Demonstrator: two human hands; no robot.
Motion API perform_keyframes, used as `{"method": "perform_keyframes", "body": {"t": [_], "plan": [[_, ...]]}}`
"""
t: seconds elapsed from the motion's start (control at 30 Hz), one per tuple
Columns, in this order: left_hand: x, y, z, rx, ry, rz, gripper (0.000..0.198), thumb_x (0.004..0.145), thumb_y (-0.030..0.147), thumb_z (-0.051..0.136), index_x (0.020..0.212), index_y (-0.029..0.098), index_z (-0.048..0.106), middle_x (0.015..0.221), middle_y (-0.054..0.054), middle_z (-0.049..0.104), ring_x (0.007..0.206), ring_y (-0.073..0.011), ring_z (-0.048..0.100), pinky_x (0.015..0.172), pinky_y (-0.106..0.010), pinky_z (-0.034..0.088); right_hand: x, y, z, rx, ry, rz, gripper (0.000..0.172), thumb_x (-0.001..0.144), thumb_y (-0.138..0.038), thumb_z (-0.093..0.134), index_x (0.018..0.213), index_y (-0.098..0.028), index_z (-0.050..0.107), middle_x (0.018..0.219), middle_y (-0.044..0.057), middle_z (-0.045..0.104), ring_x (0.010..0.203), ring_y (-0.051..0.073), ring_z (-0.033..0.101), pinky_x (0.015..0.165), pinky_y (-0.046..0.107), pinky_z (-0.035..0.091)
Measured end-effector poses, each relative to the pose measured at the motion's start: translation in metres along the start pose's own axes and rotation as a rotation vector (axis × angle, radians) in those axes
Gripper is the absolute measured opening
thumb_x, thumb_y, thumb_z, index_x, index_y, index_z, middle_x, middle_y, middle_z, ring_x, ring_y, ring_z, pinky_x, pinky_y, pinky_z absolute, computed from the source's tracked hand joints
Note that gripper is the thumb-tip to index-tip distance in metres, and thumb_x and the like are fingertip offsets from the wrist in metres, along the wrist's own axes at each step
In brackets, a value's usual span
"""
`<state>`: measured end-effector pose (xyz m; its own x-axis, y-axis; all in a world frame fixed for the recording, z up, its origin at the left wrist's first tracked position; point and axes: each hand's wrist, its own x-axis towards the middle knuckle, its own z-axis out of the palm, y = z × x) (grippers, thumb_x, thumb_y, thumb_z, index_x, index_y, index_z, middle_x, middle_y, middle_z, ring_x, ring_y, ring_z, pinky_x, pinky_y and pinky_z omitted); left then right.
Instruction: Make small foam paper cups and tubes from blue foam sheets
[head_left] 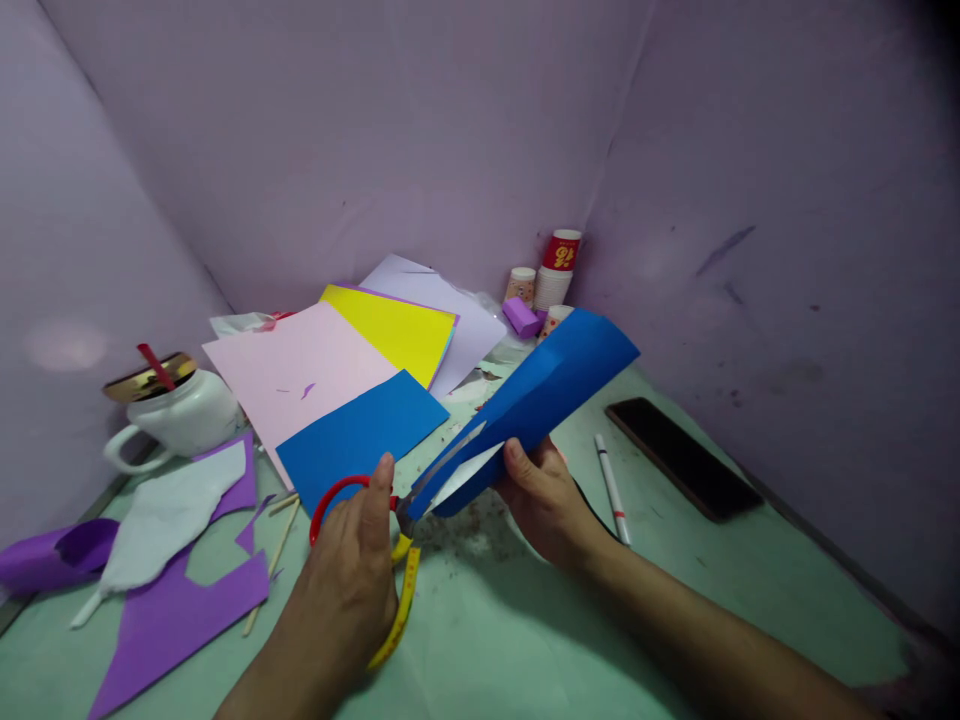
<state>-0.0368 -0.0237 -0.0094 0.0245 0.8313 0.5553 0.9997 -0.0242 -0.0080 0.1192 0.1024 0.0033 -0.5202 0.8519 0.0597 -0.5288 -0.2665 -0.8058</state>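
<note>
My left hand (352, 590) is closed round the red and yellow handles of a pair of scissors (401, 590). The blades point up and to the right into a folded blue sheet of paper (547, 385). My right hand (544, 500) grips that blue sheet at its lower end, thumb on top, and holds it tilted above the table. The blades sit inside the fold near the paper's lower edge.
Pink (292, 375), yellow (394, 325), blue (360, 435) and lilac sheets lie fanned behind. Purple scraps (172, 620) and white paper lie at left, by a white jug (180, 415). A marker (611, 485) and a phone (682, 455) lie at right. Paper cups (559, 265) stand in the corner.
</note>
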Motion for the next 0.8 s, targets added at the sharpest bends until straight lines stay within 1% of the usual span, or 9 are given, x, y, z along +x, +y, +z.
{"method": "perform_keyframes", "body": {"t": [0.1, 0.17, 0.3, 0.43, 0.53, 0.63, 0.7, 0.8], "plan": [[0.001, -0.002, 0.004, -0.022, 0.007, 0.025, 0.079, 0.080, 0.011, 0.039, 0.148, 0.003, 0.000, 0.097, -0.025, 0.066, 0.080, -0.0308, 0.068, 0.061, -0.045, 0.058, 0.001, 0.006, -0.005, -0.077, -0.034, 0.003, 0.062, 0.072, -0.049, 0.074, 0.126, -0.027, 0.053, 0.122, 0.006, 0.066, 0.111, 0.026, 0.062, 0.101, 0.044, 0.046], [0.001, -0.003, 0.005, -0.027, 0.012, 0.043, 0.081, 0.079, 0.011, 0.041, 0.148, 0.001, 0.000, 0.098, -0.027, 0.066, 0.080, -0.0316, 0.068, 0.061, -0.045, 0.058, 0.001, 0.010, -0.008, -0.106, -0.042, -0.002, 0.061, 0.073, -0.051, 0.073, 0.126, -0.026, 0.054, 0.122, 0.006, 0.065, 0.112, 0.026, 0.060, 0.103, 0.044, 0.043], [0.001, -0.003, 0.004, -0.008, 0.015, 0.072, 0.084, 0.076, 0.005, 0.041, 0.148, 0.000, -0.003, 0.092, -0.024, 0.067, 0.072, -0.0291, 0.068, 0.057, -0.039, 0.058, 0.002, 0.014, -0.010, -0.128, -0.042, -0.002, 0.063, 0.074, -0.050, 0.072, 0.129, -0.027, 0.052, 0.127, 0.006, 0.063, 0.116, 0.026, 0.058, 0.104, 0.045, 0.043], [0.001, -0.004, -0.001, 0.024, -0.029, 0.086, 0.084, 0.076, 0.002, 0.039, 0.148, 0.003, -0.004, 0.085, -0.018, 0.067, 0.062, -0.0252, 0.066, 0.049, -0.032, 0.054, 0.001, 0.015, -0.008, -0.124, -0.036, -0.008, 0.066, 0.073, -0.050, 0.073, 0.130, -0.026, 0.050, 0.130, 0.007, 0.061, 0.120, 0.026, 0.055, 0.106, 0.044, 0.041], [0.002, -0.004, -0.006, 0.044, -0.108, 0.071, 0.085, 0.077, 0.002, 0.036, 0.148, 0.008, -0.010, 0.078, -0.011, 0.067, 0.053, -0.0215, 0.063, 0.042, -0.027, 0.049, -0.002, 0.010, -0.004, -0.121, -0.049, -0.020, 0.062, 0.074, -0.048, 0.073, 0.128, -0.025, 0.052, 0.130, 0.007, 0.061, 0.122, 0.027, 0.054, 0.106, 0.045, 0.040], [0.003, -0.004, -0.010, 0.049, -0.199, 0.046, 0.082, 0.081, 0.004, 0.032, 0.147, 0.012, -0.017, 0.078, -0.008, 0.067, 0.055, -0.0217, 0.065, 0.044, -0.026, 0.048, -0.002, -0.002, 0.000, -0.058, -0.092, -0.037, 0.056, 0.073, -0.046, 0.074, 0.122, -0.024, 0.057, 0.129, 0.007, 0.061, 0.121, 0.028, 0.054, 0.103, 0.045, 0.043], [0.004, -0.004, -0.010, 0.032, -0.244, 0.037, 0.082, 0.081, 0.004, 0.030, 0.146, 0.014, -0.020, 0.078, -0.008, 0.068, 0.058, -0.0224, 0.066, 0.045, -0.027, 0.049, 0.000, -0.011, 0.001, 0.013, -0.058, -0.051, 0.051, 0.073, -0.050, 0.072, 0.115, -0.025, 0.061, 0.126, 0.006, 0.063, 0.118, 0.029, 0.056, 0.100, 0.044, 0.046], [0.003, -0.003, -0.007, -0.037, -0.254, 0.011, 0.086, 0.078, 0.003, 0.030, 0.145, 0.016, -0.021, 0.085, -0.010, 0.071, 0.062, -0.0219, 0.068, 0.049, -0.027, 0.052, 0.007, -0.021, 0.001, 0.077, 0.019, -0.059, 0.046, 0.074, -0.054, 0.069, 0.109, -0.025, 0.063, 0.116, 0.005, 0.068, 0.113, 0.028, 0.060, 0.097, 0.044, 0.048]]}}
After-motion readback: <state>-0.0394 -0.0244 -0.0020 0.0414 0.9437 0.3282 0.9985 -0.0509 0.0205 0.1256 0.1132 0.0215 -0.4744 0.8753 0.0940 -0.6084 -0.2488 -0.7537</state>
